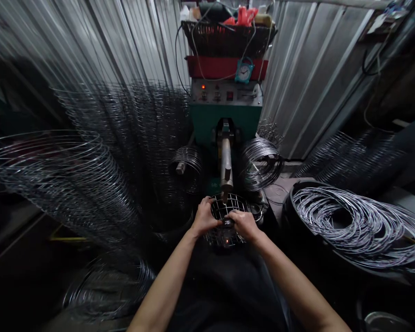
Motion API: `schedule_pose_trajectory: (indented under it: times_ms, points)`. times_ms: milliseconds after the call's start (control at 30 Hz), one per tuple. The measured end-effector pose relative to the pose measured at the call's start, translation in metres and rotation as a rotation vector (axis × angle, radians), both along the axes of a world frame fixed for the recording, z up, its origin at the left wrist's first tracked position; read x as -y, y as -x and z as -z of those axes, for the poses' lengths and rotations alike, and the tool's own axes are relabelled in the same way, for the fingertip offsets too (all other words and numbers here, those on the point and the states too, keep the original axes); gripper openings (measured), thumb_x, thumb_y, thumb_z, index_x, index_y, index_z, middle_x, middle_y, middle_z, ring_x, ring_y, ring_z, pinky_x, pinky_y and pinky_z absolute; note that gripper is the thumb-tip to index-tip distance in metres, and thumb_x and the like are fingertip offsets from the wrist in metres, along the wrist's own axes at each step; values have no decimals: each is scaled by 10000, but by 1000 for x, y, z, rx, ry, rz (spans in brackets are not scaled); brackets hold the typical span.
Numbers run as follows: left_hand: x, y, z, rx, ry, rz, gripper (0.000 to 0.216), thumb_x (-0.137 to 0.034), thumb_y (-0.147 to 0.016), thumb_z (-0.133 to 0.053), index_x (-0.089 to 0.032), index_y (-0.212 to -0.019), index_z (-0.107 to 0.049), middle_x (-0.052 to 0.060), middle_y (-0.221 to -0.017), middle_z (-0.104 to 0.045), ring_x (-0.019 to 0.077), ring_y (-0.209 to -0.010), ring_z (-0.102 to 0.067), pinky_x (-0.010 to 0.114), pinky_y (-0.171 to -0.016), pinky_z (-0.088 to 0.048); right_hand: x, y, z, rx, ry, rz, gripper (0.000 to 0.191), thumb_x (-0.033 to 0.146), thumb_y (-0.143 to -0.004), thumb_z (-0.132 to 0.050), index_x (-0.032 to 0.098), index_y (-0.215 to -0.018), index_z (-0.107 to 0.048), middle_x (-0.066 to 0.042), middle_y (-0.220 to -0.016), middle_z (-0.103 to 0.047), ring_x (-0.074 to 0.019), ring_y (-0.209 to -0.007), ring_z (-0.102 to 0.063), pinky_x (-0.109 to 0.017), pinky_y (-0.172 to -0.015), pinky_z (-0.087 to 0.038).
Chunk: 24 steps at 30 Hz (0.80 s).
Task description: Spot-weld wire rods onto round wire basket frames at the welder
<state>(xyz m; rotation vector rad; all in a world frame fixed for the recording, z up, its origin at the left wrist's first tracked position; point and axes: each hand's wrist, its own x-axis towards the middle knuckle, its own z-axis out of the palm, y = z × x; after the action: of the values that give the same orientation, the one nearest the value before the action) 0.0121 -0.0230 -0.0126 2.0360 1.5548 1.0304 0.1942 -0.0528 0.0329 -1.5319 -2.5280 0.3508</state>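
Wire cage (pixel 225 207), held btwn L hand (pixel 204 216), R hand (pixel 244 225)

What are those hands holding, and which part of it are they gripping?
They hold a round wire cage. The left hand grips its left side, and the right hand grips its upper middle, where the wires cross. The exact finger placement is hard to see.

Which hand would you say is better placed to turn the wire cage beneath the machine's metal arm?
Probably the left hand: it grips the side edge of the wire cage, well placed for turning it below the metal arm, while the right hand lies across the cage's middle.
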Motion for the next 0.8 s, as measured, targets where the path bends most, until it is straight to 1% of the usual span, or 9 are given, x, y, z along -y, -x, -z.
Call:
schedule_pose_trajectory:
  times_ms: [167, 267, 333, 367, 433, 500, 567, 667, 800]
  points:
    - [-17, 1, -7, 9, 8, 19, 696, -263, -436, -792, -183, -1079, -536, 85, -1137, -514, 301, -1121, -503, 448, -979, -419, -16, 3, 5, -164, -14, 70, 262, 166, -803, -576, 274, -1028, -657, -20, -1093, -637, -185, -965, -602, -250, -773, -437]
    - [-16, 0, -6, 30, 15, 3, 733, -273, -420, -811, -162, -1089, -532, 98, -1154, -502, 294, -1117, -507, 432, -971, -428, -2, -4, 15, -439, -38, 150, 334, 237, -768, -625, 238, -1101, -608, -57, -1131, -594, -196, -958, -587, -278, -801, -442]
    - [-14, -1, -4, 21, 11, -41, 794, -285, -392, -834, -156, -1109, -520, 117, -1208, -475, 315, -1191, -450, 446, -1012, -386, 16, -12, 25, -699, 11, 249, 354, 293, -745, -633, 198, -1082, -581, -65, -1047, -607, -194, -935, -577, -290, -810, -445]
    - [-14, -2, -4, 12, 4, -66, 817, -293, -385, -843, -155, -1121, -514, 124, -1228, -463, 322, -1219, -422, 453, -1031, -362, 26, -16, 30, -829, 81, 313, 333, 324, -741, -626, 183, -1038, -577, -54, -966, -616, -185, -883, -578, -285, -774, -455]
    - [-16, -2, -4, -5, -8, -118, 839, -309, -386, -852, -154, -1133, -504, 129, -1240, -454, 322, -1232, -406, 457, -1043, -339, 43, -25, 42, -1061, 310, 462, 310, 389, -731, -612, 168, -945, -573, -14, -771, -590, -148, -695, -554, -247, -606, -447]
    - [-21, -1, -5, -9, -1, -167, 826, -331, -405, -850, -156, -1132, -500, 126, -1227, -462, 316, -1215, -425, 451, -1031, -350, 55, -33, 53, -1262, 564, 590, 332, 412, -693, -640, 158, -898, -580, 20, -655, -523, -103, -543, -471, -197, -458, -352]
    - [-28, 0, -6, -14, 18, -201, 808, -349, -421, -845, -153, -1124, -499, 127, -1223, -465, 319, -1215, -426, 446, -1019, -360, 61, -40, 62, -1442, 732, 682, 338, 367, -644, -691, 144, -882, -603, 22, -638, -498, -78, -501, -424, -171, -410, -285]
    - [-34, 1, -8, -38, 36, -201, 799, -364, -436, -840, -128, -1118, -498, 142, -1218, -468, 338, -1221, -412, 448, -1013, -358, 62, -52, 70, -1617, 834, 757, 277, 251, -622, -708, 127, -858, -634, 0, -659, -509, -77, -525, -444, -158, -402, -298]
    - [-38, 2, -9, -51, 44, -179, 782, -396, -440, -837, -109, -1088, -508, 129, -1133, -515, 326, -1148, -472, 434, -976, -395, 67, -73, 81, -1705, 895, 774, 211, 192, -648, -690, 124, -840, -634, 26, -586, -454, -77, -493, -444, -164, -394, -339]
